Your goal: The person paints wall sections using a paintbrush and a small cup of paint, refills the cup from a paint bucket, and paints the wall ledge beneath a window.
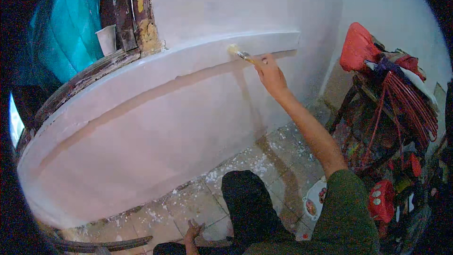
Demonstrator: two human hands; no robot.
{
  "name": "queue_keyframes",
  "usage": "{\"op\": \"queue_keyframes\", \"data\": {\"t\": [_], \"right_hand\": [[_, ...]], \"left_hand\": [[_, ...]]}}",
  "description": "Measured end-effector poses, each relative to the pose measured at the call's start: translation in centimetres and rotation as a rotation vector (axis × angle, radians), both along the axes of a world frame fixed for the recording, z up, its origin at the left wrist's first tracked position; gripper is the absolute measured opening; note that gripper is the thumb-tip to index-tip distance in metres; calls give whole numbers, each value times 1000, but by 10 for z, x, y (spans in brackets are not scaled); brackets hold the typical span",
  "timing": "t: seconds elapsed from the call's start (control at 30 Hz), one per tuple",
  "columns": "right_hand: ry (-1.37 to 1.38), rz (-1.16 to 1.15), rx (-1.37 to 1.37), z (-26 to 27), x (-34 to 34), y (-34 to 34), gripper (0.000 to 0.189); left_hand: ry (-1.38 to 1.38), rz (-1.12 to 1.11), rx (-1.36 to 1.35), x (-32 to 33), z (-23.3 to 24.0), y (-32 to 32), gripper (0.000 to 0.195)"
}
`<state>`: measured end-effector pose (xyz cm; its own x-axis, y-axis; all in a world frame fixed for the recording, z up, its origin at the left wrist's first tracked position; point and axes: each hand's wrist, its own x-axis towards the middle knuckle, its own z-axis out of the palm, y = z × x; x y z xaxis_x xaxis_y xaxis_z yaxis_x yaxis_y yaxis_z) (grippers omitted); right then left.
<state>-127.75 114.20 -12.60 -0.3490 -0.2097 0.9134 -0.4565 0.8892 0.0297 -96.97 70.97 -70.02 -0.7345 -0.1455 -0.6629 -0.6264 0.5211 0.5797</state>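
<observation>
A paintbrush with pale bristles is gripped in my right hand. Its bristles meet the front face of a white wall ledge, towards the ledge's right part. Below the ledge stretches a pale painted wall, on which the shadow of my arm falls. Low in the view, my left hand hangs beside my knee, its fingers apart, with nothing seen in it.
Paint spots cover the tiled floor. At the right stands a cluttered pile with a red plastic container and a coiled reddish cable. A white cup rests on the worn wooden window frame, near teal fabric.
</observation>
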Motion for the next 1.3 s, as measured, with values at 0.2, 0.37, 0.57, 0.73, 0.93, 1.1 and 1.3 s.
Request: {"op": "queue_keyframes", "data": {"t": [0.2,0.37,0.57,0.73,0.93,1.1,1.3], "right_hand": [[-299,-145,45,3,33,-46,41],[-316,-91,36,12,46,-101,48],[-505,-93,117,-24,72,-137,43],[-527,-99,257,14,64,-128,26],[-373,-251,197,102,44,-121,21],[-299,-250,64,99,38,-92,26],[-551,-147,34,-21,34,-70,30]], "left_hand": [[-8,18,26,1,-3,2,91],[-18,21,39,-5,3,3,96],[0,44,63,-6,4,1,102],[-7,52,95,-4,-4,-3,108],[48,42,49,-1,-17,-14,103],[139,-17,-1,-7,-57,-19,91],[288,-417,-90,-14,-100,-27,80]]}}
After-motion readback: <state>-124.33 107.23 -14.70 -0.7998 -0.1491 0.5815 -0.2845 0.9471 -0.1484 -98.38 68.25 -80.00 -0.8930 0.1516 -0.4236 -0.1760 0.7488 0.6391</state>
